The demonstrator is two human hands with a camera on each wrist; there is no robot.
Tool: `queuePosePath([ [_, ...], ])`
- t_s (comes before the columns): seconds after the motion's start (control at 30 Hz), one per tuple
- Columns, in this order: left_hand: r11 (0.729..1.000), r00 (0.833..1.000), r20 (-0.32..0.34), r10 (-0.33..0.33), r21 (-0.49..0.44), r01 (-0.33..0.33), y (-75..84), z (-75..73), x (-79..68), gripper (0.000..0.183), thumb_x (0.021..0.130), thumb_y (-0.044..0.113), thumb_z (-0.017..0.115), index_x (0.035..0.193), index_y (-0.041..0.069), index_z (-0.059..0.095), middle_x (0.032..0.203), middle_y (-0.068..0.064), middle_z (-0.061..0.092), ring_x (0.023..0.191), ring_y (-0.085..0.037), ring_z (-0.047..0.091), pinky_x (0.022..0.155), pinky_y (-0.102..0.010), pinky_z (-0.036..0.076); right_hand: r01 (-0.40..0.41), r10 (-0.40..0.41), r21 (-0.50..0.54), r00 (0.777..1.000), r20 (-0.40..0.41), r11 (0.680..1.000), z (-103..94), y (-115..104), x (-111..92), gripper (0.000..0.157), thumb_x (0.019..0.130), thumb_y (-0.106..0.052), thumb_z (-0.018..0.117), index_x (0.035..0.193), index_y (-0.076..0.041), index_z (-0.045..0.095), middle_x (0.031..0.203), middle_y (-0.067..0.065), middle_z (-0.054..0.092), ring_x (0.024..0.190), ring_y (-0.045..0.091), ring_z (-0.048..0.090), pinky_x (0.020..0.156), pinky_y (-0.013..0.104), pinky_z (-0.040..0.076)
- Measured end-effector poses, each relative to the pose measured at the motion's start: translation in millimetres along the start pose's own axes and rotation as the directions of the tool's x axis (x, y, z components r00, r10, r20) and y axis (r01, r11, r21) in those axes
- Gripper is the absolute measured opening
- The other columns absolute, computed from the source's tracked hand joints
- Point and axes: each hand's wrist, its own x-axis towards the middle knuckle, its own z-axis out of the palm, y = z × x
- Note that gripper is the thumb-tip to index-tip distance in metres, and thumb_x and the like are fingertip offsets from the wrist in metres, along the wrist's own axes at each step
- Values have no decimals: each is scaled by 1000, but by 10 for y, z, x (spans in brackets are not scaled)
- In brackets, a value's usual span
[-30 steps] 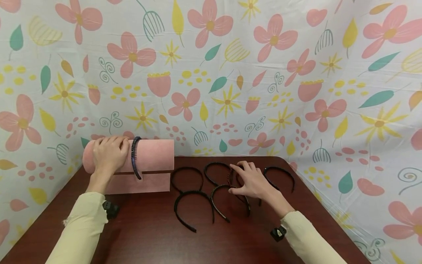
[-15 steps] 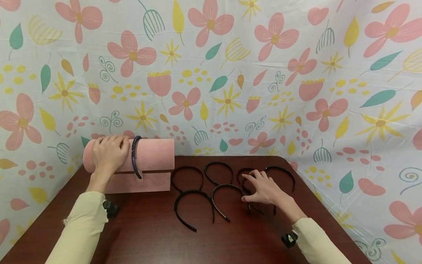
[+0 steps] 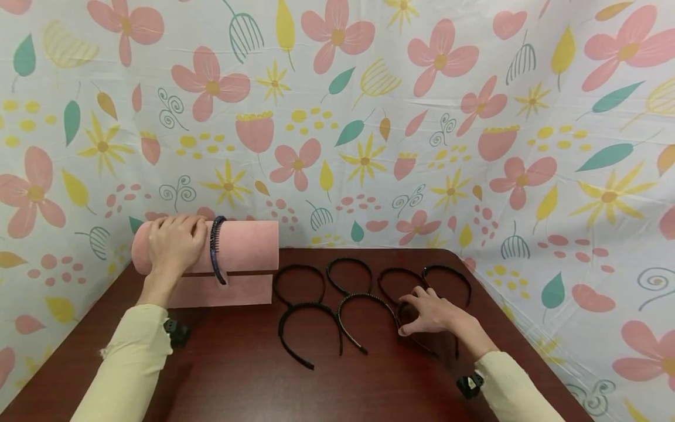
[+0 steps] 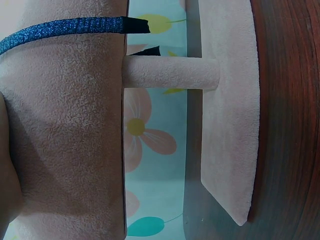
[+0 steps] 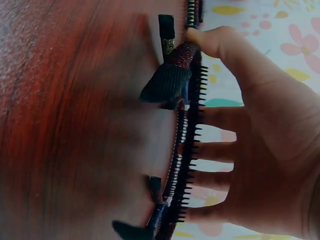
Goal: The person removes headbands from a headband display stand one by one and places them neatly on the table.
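At the far left, my left hand (image 3: 176, 243) rests on a pink plush headband stand (image 3: 250, 246), fingers bent over its roll. Beside it, a glittery blue toothed headband (image 3: 215, 252) sits around the roll; its dark ends show under the roll in the left wrist view. Over the right of the table, my right hand (image 3: 435, 313) holds a dark toothed headband (image 5: 192, 145) between thumb and fingers, close over the tabletop. Its legs point toward me, partly hidden by the hand. Right behind it lies a dark red headband (image 3: 399, 271).
Several dark headbands lie on the wooden table (image 3: 237, 369) in two rows: a thin one (image 3: 299, 266), a braided one (image 3: 349, 260), a far-right one (image 3: 448, 269), a front black one (image 3: 285, 340) and a beaded one (image 3: 352, 340). A flowered cloth (image 3: 327, 117) hangs behind.
My right hand has moved right and toward me with the dark toothed headband, uncovering the dark red headband behind. My left hand has stayed on the stand.
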Motion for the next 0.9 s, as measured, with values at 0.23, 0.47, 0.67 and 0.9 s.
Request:
queuePosePath([
  [0.23, 1000, 1000, -16, 3, 4, -3, -17, 13, 2, 40, 102, 32, 42, 106, 6, 74, 112, -16, 72, 107, -38, 64, 105, -53, 39, -34, 32, 23, 998, 45, 999, 53, 2, 47, 82, 75, -58, 77, 142, -16, 53, 140, 12, 46, 119, 35, 45, 83, 58, 47],
  [0.47, 1000, 1000, -15, 4, 10, -3, -15, 12, 8, 40, 102, 32, 43, 106, 6, 74, 112, -16, 72, 107, -38, 64, 105, -53, 39, -41, 38, 56, 998, 58, 998, 69, 84, 133, 82, 77, -60, 74, 144, -17, 51, 142, 14, 44, 126, 40, 43, 85, 62, 47],
  [0.67, 1000, 1000, -26, 6, 9, -6, -12, 7, 7, 39, 102, 31, 43, 106, 7, 74, 111, -16, 72, 107, -38, 64, 104, -53, 39, -41, 38, 63, 998, 47, 997, 81, 186, 211, 85, 77, -62, 74, 145, -16, 50, 143, 16, 43, 127, 42, 41, 86, 64, 46],
  [0.9, 1000, 1000, -9, -1, 9, 1, -8, 6, 1, 41, 103, 32, 42, 106, 7, 74, 112, -15, 72, 107, -38, 64, 105, -53, 38, -45, 45, 51, 999, 9, 998, 103, 259, 286, 88, 78, -63, 73, 147, -15, 48, 142, 17, 43, 124, 41, 42, 87, 64, 46],
])
